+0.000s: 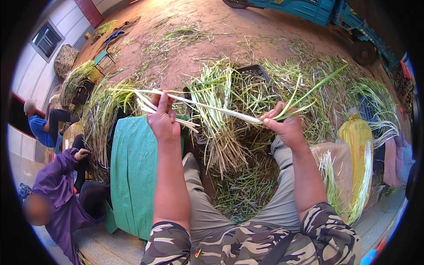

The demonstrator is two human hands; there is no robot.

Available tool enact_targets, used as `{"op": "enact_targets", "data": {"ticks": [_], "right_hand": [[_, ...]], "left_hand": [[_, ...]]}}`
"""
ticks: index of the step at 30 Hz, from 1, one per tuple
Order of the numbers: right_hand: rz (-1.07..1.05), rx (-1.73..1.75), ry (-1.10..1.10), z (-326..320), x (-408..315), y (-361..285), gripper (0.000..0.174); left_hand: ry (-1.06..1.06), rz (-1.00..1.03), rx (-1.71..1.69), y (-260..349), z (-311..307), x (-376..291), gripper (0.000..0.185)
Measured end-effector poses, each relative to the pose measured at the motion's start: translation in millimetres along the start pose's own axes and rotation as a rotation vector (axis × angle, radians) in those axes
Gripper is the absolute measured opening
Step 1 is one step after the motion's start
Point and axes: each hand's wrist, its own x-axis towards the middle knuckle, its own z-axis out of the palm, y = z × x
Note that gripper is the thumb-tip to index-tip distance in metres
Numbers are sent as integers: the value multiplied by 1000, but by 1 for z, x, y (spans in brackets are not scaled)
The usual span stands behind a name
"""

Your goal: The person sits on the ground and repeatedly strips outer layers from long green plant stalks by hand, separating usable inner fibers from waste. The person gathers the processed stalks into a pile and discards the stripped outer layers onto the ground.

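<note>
A long white stalk with green leaves (218, 110), like a garlic shoot or young leek, stretches between my two hands. My left hand (164, 116) grips its pale end along with several short white stalks (188, 124) that poke out on both sides of the fingers. At the leafy end, my right hand (281, 124) is closed around it, green blades fanning out beyond the fist. Below the stalk, a thick bundle of uncleaned stalks (217, 96) lies with its brown root ends (228, 155) towards me, across a dark plastic crate (253, 69).
A green-covered block (134, 175) stands at my left, beside a person in purple (59, 185). Another person in blue (41, 129) sits farther back. At right are cleaned white stalks (328, 175) and a yellow sack (354, 152). A blue cargo vehicle (298, 11) is parked beyond strewn leaves.
</note>
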Motion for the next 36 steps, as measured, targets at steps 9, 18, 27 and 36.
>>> {"op": "enact_targets", "data": {"ticks": [9,18,27,36], "right_hand": [[-43,-138,167,-71,3,-1,18],[43,-944,567,-149,8,16,12],[301,-869,113,-61,9,25,43],[299,-166,-563,31,-7,40,38]], "left_hand": [[91,70,-112,19,-31,30,22],[165,147,-189,43,-43,37,21],[-44,7,-40,11,-3,-6,25],[-78,-79,-18,-3,9,-12,25]]}}
